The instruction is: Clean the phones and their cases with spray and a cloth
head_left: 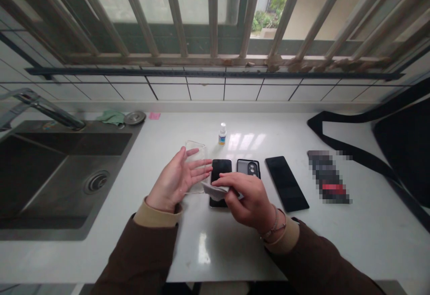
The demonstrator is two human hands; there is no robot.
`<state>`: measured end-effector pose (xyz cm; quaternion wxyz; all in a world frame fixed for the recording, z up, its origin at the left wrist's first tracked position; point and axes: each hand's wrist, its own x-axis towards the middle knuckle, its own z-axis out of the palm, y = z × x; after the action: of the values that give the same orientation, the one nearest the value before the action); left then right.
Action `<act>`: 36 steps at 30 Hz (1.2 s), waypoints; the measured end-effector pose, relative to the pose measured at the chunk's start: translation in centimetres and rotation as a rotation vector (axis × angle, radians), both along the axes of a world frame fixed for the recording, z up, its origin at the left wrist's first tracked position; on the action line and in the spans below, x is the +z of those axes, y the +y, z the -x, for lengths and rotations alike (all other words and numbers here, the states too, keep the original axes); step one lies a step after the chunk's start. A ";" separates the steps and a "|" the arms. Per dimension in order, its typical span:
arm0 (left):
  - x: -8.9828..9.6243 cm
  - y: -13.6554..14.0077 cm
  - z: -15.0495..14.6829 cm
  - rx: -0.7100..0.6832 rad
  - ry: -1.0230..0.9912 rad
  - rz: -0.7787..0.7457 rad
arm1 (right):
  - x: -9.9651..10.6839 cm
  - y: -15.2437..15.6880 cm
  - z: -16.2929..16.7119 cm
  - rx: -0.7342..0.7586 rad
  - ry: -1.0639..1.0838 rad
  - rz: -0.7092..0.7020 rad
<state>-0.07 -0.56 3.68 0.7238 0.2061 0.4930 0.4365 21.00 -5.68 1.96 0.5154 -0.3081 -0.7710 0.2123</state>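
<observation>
My right hand (pixel 247 196) is closed on a grey cloth (pixel 215 191), held over a black phone (pixel 221 169) lying on the counter. Whether the cloth touches the screen I cannot tell. My left hand (pixel 183 176) is open, palm up with fingers spread, at the phone's left edge. Under and behind it lies a clear plastic case (pixel 201 151), partly covered by the hand. A dark phone case (pixel 243 166) with a camera cutout sits right of the phone, its lower part hidden by my right hand. Behind them stands a small white bottle (pixel 222 134).
A larger black phone (pixel 287 183) lies to the right, with a blurred-out item (pixel 329 176) beyond it. A black strap (pixel 349 149) leads to a dark bag at far right. On the left are a sink (pixel 83 214), faucet (pixel 50 107), green cloth (pixel 112 117) and metal drain lid (pixel 135 117).
</observation>
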 end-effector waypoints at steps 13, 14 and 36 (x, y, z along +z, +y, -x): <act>-2.9 1.3 4.2 -0.266 1.118 -0.169 | -1.5 -0.1 0.6 0.307 -0.270 0.079; -2.8 1.2 4.5 -0.280 1.173 -0.177 | -1.5 -0.1 0.6 0.323 -0.278 0.079; -0.2 1.0 0.3 -0.380 1.579 -0.740 | -0.6 -1.5 0.9 0.814 -0.590 0.314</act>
<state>-0.37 0.48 3.49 0.1205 0.7454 0.6329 0.1709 20.13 -7.14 1.37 0.1000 -0.1038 -0.8994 0.4128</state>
